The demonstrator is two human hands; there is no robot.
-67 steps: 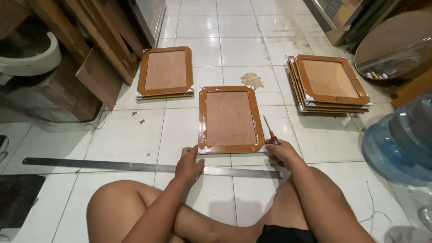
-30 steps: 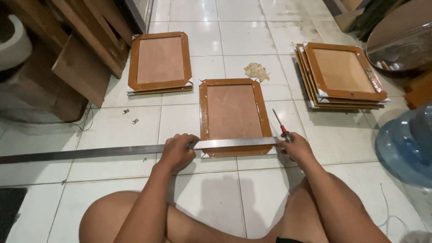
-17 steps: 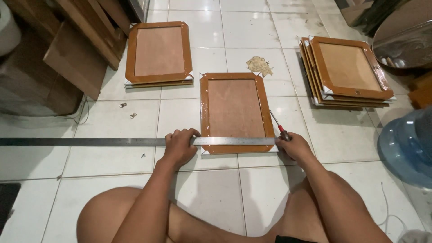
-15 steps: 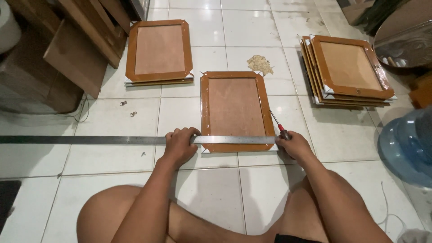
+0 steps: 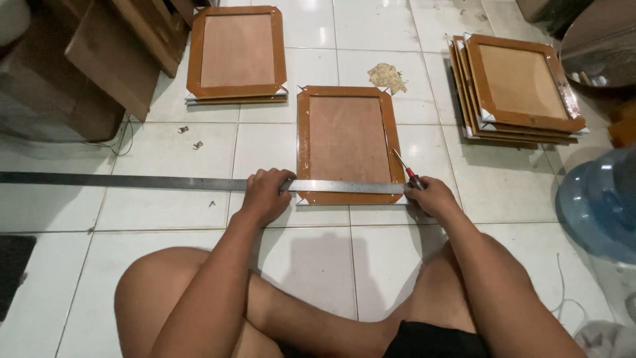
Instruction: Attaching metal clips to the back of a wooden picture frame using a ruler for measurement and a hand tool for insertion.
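A brown taped picture frame (image 5: 346, 142) lies face down on the white tiled floor in front of me. A long steel ruler (image 5: 132, 181) lies across its near edge and runs far out to the left. My left hand (image 5: 265, 193) presses the ruler down at the frame's near left corner. My right hand (image 5: 432, 195) rests at the frame's near right corner, by the ruler's right end, and grips a thin red-handled tool (image 5: 405, 170) with its tip pointing up along the frame's right side.
Another brown frame (image 5: 236, 53) lies at the back left, a stack of frames (image 5: 520, 89) at the back right. Wooden boards (image 5: 122, 59) lean at far left. A blue water jug (image 5: 599, 202) lies at right. A tape scrap (image 5: 387, 77) and small screws (image 5: 189, 137) dot the tiles.
The ruler went from the floor in front of the frame up onto the frame's near edge. Both hands moved with it and now hold still there.
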